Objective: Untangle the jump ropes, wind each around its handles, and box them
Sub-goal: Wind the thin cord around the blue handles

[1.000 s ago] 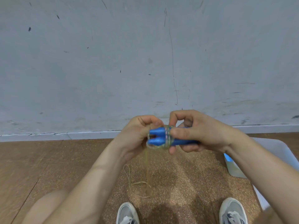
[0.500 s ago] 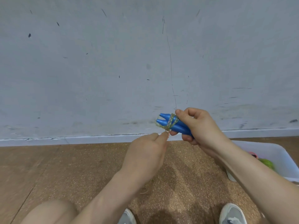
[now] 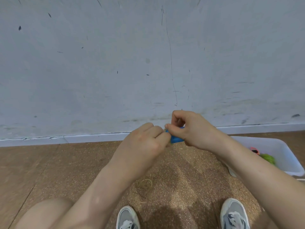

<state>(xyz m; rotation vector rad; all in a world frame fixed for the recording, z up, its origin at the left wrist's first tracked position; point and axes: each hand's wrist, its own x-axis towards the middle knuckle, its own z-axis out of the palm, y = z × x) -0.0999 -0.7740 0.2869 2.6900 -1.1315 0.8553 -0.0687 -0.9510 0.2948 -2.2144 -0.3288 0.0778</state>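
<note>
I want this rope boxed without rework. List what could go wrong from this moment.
1. Both hands, left and right, hide most of the blue handles; a loose finish might let the winding unravel.
2. The white box, low at the right, already holds other ropes, which could snag this one.

Bare forearms without sleeves, bare knee (image 3: 46, 212), grey sneakers (image 3: 127, 218) with white laces

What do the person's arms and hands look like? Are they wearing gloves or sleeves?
No gloves and no sleeves show. The left hand and the right hand are bare, and both forearms are bare as far as the picture shows. No watch, ring or bracelet shows on the sides facing the camera.
</note>
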